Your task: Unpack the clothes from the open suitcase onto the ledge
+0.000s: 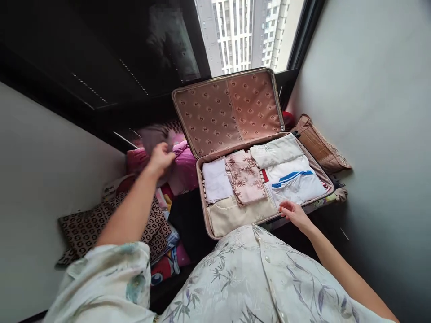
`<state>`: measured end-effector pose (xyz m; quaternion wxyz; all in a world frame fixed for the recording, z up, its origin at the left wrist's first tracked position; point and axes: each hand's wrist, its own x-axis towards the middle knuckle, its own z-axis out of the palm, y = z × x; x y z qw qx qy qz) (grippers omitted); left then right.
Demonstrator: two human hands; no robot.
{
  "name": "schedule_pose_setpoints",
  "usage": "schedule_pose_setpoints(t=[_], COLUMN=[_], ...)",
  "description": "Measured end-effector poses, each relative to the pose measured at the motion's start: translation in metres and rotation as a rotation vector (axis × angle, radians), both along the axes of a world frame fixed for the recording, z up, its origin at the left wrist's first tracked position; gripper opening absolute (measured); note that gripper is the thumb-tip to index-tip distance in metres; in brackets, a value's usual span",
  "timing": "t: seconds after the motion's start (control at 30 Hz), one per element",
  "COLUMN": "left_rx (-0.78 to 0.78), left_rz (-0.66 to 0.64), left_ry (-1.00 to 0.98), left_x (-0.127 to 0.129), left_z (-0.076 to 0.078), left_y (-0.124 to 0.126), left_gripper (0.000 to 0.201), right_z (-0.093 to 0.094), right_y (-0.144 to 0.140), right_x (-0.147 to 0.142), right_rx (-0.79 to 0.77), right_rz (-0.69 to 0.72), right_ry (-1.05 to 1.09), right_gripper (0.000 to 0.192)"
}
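- Left hand [161,158]: fingers curled shut around a greyish garment [155,134], which is motion-blurred; its cut and fabric cannot be told. The hand is raised over the pile of pink bedding [183,168], to the left of the suitcase.
- Greyish garment: it rises above and behind the left knuckles, lying up and away from the wearer, and hangs clear of the pink bedding below (whether a trailing edge touches the pile cannot be told).
- Right hand [294,213]: fingers loosely extended, not clenched, the fingertips resting on the near rim of the open suitcase [269,220], just beside the white shirt with blue stripe [296,184]. It grasps nothing.
- Key relation: the garment is held well to the left of the suitcase; the packed tray lies to the right of the left hand and slightly nearer the wearer. The left hand is the one on the garment; the right hand is the nearer to the suitcase.
- Suitcase contents, left to right: a folded white cloth [215,179], a pink leaf-print piece [245,177], a cream folded piece [276,150] at the far right corner, and a beige item [235,215] along the near edge. The long axis of the tray runs left to right, tilted.
- Lid [229,112]: stands open, leaning against the window [242,31].
- Surroundings: a patterned brown pillow [84,229] at lower left; a woven cushion [319,146] beside the right wall.
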<state>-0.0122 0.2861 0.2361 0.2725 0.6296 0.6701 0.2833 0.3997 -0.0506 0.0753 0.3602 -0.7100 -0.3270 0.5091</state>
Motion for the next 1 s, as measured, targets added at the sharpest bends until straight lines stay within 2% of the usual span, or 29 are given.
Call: schedule_pose_setpoints(t=[0.1, 0.17, 0.23, 0.33, 0.4, 0.47, 0.53, 0.63, 0.73, 0.83, 0.9, 0.93, 1.0], left_rx=[-0.255, -0.385, -0.482, -0.548, -0.504, -0.447, -0.399, -0.297, -0.168, -0.144, -0.188, -0.208, -0.237], left_rz=[-0.111, -0.156, -0.143, -0.059, -0.076, -0.16, -0.283, -0.514, -0.72, -0.761, -0.724, -0.704, -0.681], left_ry=[-0.179, -0.271, -0.387, -0.556, -0.523, -0.422, -0.329, -0.228, -0.113, 0.085, 0.242, 0.313, 0.418], left_x=[0.055, 0.089, 0.117, 0.145, 0.157, 0.167, 0.18, 0.211, 0.255, 0.301, 0.325, 0.334, 0.346], left_z=[-0.082, -0.124, -0.155, -0.184, -0.194, -0.199, -0.199, -0.198, -0.198, -0.2, -0.2, -0.2, -0.2], left_y=[-0.061, -0.1, -0.13, -0.157, -0.165, -0.171, -0.178, -0.189, -0.196, -0.192, -0.186, -0.183, -0.18], left_gripper=[0.03, 0.021, 0.029, 0.038, 0.035, 0.03, 0.026, 0.028, 0.048, 0.078, 0.086, 0.084, 0.065], right_z=[-0.019, -0.028, -0.033, -0.038, -0.042, -0.048, -0.054, -0.063, -0.07, -0.077, -0.08, -0.081, -0.081], right_y=[0.0, 0.006, 0.016, 0.033, 0.041, 0.047, 0.05, 0.052, 0.052, 0.048, 0.043, 0.04, 0.034], right_x=[0.033, 0.063, 0.096, 0.141, 0.162, 0.174, 0.18, 0.185, 0.192, 0.198, 0.199, 0.198, 0.195], right_rx=[-0.02, -0.032, -0.05, -0.133, -0.236, -0.307, -0.321, -0.339, -0.353, -0.246, -0.113, -0.038, 0.112], right_rz=[-0.025, -0.029, -0.044, -0.062, -0.018, 0.062, 0.107, 0.124, 0.145, 0.15, 0.172, 0.188, 0.218], right_ry=[-0.154, -0.305, -0.512, -0.896, -1.064, -1.123, -1.147, -1.135, -1.113, -1.152, -1.177, -1.187, -1.198], right_gripper=[0.033, 0.027, 0.027, 0.046, 0.058, 0.067, 0.072, 0.067, 0.062, 0.06, 0.048, 0.041, 0.027])
